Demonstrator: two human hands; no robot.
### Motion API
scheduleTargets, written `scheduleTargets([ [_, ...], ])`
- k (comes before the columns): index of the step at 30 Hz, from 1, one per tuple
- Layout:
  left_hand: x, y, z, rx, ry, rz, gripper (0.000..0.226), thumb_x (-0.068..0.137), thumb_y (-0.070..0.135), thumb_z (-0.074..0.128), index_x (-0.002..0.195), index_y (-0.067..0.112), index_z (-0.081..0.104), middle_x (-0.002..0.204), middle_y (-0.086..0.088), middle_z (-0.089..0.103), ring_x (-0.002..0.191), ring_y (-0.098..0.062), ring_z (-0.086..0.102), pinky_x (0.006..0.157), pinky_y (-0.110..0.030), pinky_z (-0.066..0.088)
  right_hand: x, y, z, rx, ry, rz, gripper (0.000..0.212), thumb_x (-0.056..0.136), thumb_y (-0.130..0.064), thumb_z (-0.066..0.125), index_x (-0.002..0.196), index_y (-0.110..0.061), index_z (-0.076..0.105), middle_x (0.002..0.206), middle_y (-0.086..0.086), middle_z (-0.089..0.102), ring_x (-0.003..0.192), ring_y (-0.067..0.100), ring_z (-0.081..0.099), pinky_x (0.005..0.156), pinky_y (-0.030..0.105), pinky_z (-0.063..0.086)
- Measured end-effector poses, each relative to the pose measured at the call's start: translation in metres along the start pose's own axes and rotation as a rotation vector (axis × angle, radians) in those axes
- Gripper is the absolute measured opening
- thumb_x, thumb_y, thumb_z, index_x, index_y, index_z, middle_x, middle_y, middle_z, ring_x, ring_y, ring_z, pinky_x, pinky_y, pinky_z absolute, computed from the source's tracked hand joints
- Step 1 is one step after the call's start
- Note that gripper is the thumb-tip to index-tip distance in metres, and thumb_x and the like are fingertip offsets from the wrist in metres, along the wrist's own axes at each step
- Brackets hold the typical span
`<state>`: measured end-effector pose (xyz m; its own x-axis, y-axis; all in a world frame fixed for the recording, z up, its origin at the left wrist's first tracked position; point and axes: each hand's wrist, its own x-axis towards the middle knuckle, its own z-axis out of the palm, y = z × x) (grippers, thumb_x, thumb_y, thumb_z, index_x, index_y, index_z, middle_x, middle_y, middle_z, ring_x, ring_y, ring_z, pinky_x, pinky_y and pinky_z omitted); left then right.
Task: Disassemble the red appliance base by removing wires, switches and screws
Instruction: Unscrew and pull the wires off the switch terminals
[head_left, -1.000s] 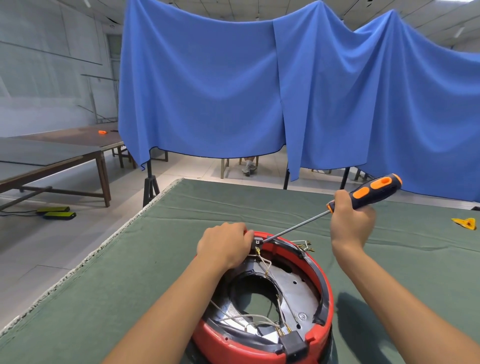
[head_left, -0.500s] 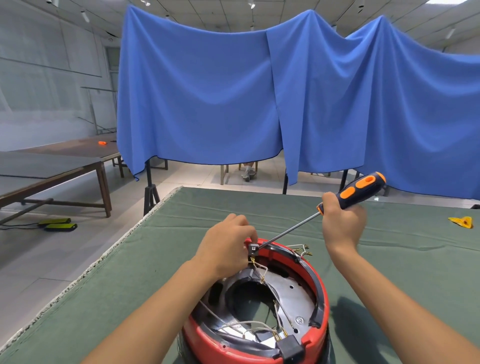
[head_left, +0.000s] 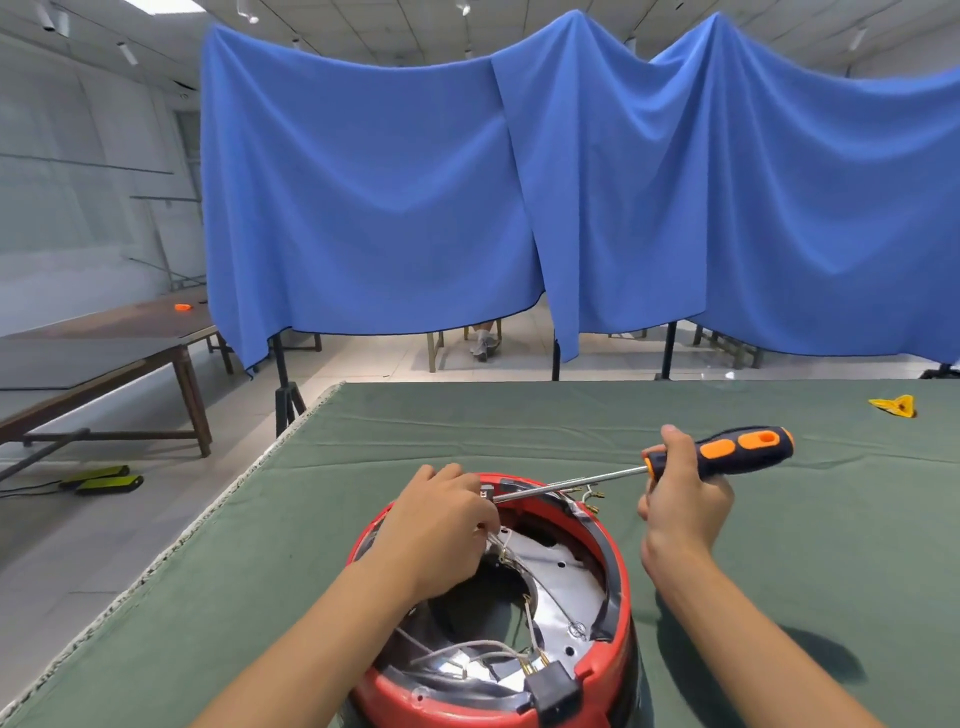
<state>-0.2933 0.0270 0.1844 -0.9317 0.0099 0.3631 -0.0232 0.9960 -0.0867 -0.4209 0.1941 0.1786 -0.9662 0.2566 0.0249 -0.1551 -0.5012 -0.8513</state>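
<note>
On the green table (head_left: 467, 415), our left hand (head_left: 441, 525) pinched the small switch (head_left: 487, 491) at the red base's (head_left: 618, 582) far rim, steadying it for the screwdriver (head_left: 717, 454) our right hand (head_left: 680, 499) gripped.

Appliance base (head_left: 613, 587) sits low centre on the cloth-covered table (head_left: 779, 545).
Left hand (head_left: 441, 530) rests on its far rim; right hand (head_left: 680, 499), to the right, holds the screwdriver (head_left: 717, 457), shaft reaching left to that rim. Curtain (head_left: 519, 197) hangs behind; side table (head_left: 104, 343) at left.
</note>
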Motion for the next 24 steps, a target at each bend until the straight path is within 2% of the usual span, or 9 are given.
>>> scheduleTargets([
  [3, 0.000, 0.002, -0.001, -0.006, -0.037, 0.026, 0.024, 0.090, 0.030, 0.051, 0.107, 0.035, 0.067, 0.105, 0.014, 0.061, 0.101, -0.012, 0.049, 0.073, -0.027, 0.017, 0.002, -0.003, -0.001, 0.023, 0.023, 0.002, 0.029, 0.080, -0.031, 0.068, 0.058, -0.017, 0.055, 0.043, -0.012, 0.050, 0.045, 0.011, 0.039, 0.053, 0.028, 0.029],
  [6, 0.002, 0.003, 0.001, 0.022, -0.062, 0.064, 0.022, 0.092, 0.033, 0.048, 0.106, 0.034, 0.065, 0.107, 0.014, 0.062, 0.102, -0.011, 0.052, 0.074, -0.026, 0.017, -0.003, -0.005, -0.001, -0.001, -0.047, -0.039, 0.032, 0.083, -0.029, 0.070, 0.056, -0.018, 0.057, 0.045, -0.011, 0.051, 0.040, 0.006, 0.041, 0.051, 0.027, 0.032],
  [9, 0.002, 0.003, 0.001, 0.019, -0.055, 0.096, 0.022, 0.093, 0.035, 0.047, 0.106, 0.032, 0.064, 0.106, 0.012, 0.064, 0.102, -0.012, 0.055, 0.077, -0.025, 0.025, -0.013, -0.010, 0.000, -0.129, -0.197, -0.129, 0.027, 0.082, -0.028, 0.074, 0.060, -0.017, 0.063, 0.049, -0.008, 0.056, 0.043, 0.006, 0.048, 0.048, 0.025, 0.038],
  [12, 0.002, 0.006, 0.002, -0.029, -0.048, 0.112, 0.022, 0.092, 0.034, 0.049, 0.105, 0.029, 0.066, 0.103, 0.010, 0.068, 0.096, -0.015, 0.060, 0.077, -0.026, 0.042, -0.029, -0.010, -0.001, -0.232, -0.412, -0.280, 0.007, 0.079, -0.022, 0.079, 0.077, -0.020, 0.073, 0.064, -0.011, 0.067, 0.053, 0.003, 0.058, 0.055, 0.019, 0.045],
  [15, 0.002, 0.008, 0.000, -0.013, -0.073, 0.116, 0.019, 0.091, 0.033, 0.048, 0.100, 0.029, 0.065, 0.099, 0.008, 0.067, 0.091, -0.017, 0.061, 0.068, -0.028, 0.042, -0.038, -0.008, -0.004, -0.266, -0.629, -0.379, 0.022, 0.080, -0.016, 0.078, 0.100, -0.022, 0.073, 0.081, -0.008, 0.072, 0.057, 0.017, 0.068, 0.052, 0.022, 0.050],
  [18, 0.002, 0.008, 0.001, -0.009, -0.104, 0.110, 0.004, 0.085, 0.031, 0.049, 0.083, 0.029, 0.051, 0.090, 0.006, 0.065, 0.082, -0.020, 0.058, 0.061, -0.029, 0.034, -0.038, -0.009, -0.002, -0.353, -0.755, -0.257, 0.037, 0.083, -0.018, 0.075, 0.112, -0.039, 0.066, 0.079, -0.011, 0.071, 0.052, 0.020, 0.068, 0.042, 0.024, 0.045],
  [20, 0.001, 0.008, -0.001, -0.015, -0.123, 0.073, 0.011, 0.078, 0.032, 0.051, 0.077, 0.028, 0.040, 0.083, 0.005, 0.063, 0.073, -0.019, 0.052, 0.059, -0.029, 0.032, -0.037, -0.007, -0.002, -0.385, -0.791, -0.189, 0.039, 0.084, -0.021, 0.074, 0.115, -0.042, 0.064, 0.078, -0.012, 0.069, 0.052, 0.023, 0.068, 0.040, 0.024, 0.042],
  [22, 0.000, 0.007, -0.003, -0.014, -0.087, 0.034, 0.014, 0.074, 0.034, 0.050, 0.075, 0.025, 0.039, 0.078, 0.005, 0.060, 0.070, -0.019, 0.050, 0.058, -0.031, 0.033, -0.036, -0.005, -0.002, -0.382, -0.795, -0.187, 0.037, 0.085, -0.021, 0.074, 0.114, -0.043, 0.064, 0.080, -0.011, 0.068, 0.051, 0.024, 0.068, 0.039, 0.023, 0.040],
  [24, -0.001, 0.006, -0.009, -0.007, 0.011, 0.012, 0.014, 0.070, 0.034, 0.045, 0.070, 0.021, 0.042, 0.073, 0.004, 0.058, 0.072, -0.021, 0.053, 0.056, -0.030, 0.034, -0.035, -0.005, -0.002, -0.349, -0.773, -0.198, 0.035, 0.085, -0.021, 0.074, 0.111, -0.041, 0.065, 0.080, -0.003, 0.069, 0.050, 0.026, 0.067, 0.039, 0.024, 0.040],
])
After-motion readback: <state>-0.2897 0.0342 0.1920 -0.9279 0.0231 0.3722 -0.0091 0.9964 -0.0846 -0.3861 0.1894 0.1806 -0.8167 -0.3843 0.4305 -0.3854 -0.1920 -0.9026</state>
